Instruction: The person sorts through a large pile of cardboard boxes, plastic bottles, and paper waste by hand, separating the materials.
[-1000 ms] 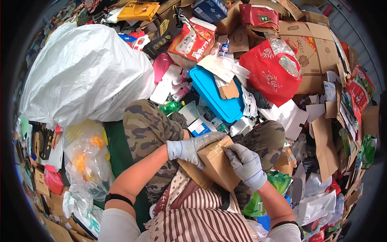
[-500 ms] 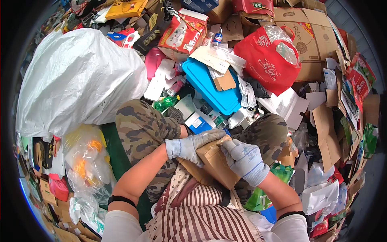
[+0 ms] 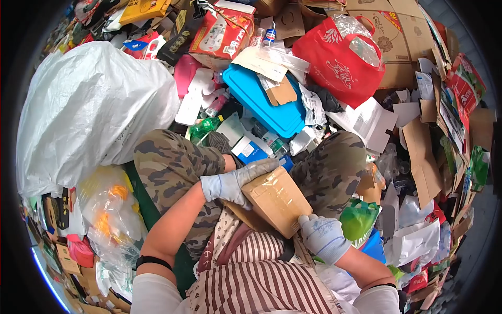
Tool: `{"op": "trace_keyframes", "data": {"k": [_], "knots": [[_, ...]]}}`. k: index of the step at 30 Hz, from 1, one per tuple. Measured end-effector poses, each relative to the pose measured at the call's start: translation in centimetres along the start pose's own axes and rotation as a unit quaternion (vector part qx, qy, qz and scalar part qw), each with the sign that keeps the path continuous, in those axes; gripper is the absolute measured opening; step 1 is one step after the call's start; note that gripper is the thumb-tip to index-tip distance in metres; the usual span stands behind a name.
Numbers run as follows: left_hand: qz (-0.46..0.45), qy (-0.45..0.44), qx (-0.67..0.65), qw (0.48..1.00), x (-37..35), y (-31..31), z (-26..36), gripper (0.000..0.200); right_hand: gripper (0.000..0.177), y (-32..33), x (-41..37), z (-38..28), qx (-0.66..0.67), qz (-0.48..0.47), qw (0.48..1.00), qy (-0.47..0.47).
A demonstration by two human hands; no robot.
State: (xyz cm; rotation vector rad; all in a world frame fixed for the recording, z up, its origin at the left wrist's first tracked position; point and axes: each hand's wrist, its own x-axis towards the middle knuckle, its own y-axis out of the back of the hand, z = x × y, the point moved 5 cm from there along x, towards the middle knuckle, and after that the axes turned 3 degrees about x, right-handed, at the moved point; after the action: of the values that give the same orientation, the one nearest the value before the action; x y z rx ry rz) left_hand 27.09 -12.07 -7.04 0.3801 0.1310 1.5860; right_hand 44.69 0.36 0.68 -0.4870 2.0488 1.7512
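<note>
**Item: box, brown card, held in the lap, centre of frame, just below the middle.**

- Apron, striped, bottom centre; the box's low edge lies against it.
- Right hand, gloved, lower right of the box: fingers curled round the bottom corner, closed on it.
- Left hand, gloved, upper left of the box: palm on the side, fingers laid flat along the top edge, clamped on it.
- Box condition: whole, tilted, clear tape shining across the upper face. Judged: flaps shut and tape unbroken, so opening or flattening is all left to do.
- Knees, camouflage cloth, one either side of the box; they wall in the lap.
- Clear bag, left, just beside the left thigh.
- Green bag, right, touching the right thigh.
- Bottle, green, just beyond the left knee.
- Blue lid, upper centre, among loose packets.
- White sack, large, upper left.
- Red bag, top right, against flattened cartons.

Open room: only over the lap; litter crowds every side, no bare floor showing.
</note>
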Motion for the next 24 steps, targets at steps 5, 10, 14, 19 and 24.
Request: {"op": "trace_keyframes", "data": {"k": [5,10,14,19,24], "knots": [[0.012,0.022,-0.024,0.999,0.0,0.1,0.2,0.114,0.015,0.7,-1.7,2.3,0.110,-0.001,0.993,0.049],[0.065,-0.028,0.036,0.997,0.1,-0.2,1.0,0.109,0.008,3.3,0.3,1.3,0.222,0.245,0.942,0.056],[0.121,0.148,0.105,0.976,-0.7,0.0,3.7,0.095,0.008,2.2,2.7,0.5,0.182,0.205,0.959,0.070],[0.283,0.365,0.277,0.842,-2.6,-2.4,6.3,0.074,0.011,1.5,4.0,-1.0,0.274,0.043,0.944,0.181],[0.467,0.251,-0.023,0.848,-4.1,-6.0,4.4,0.098,0.015,1.1,5.0,-1.5,0.326,0.038,0.935,0.133]]}}
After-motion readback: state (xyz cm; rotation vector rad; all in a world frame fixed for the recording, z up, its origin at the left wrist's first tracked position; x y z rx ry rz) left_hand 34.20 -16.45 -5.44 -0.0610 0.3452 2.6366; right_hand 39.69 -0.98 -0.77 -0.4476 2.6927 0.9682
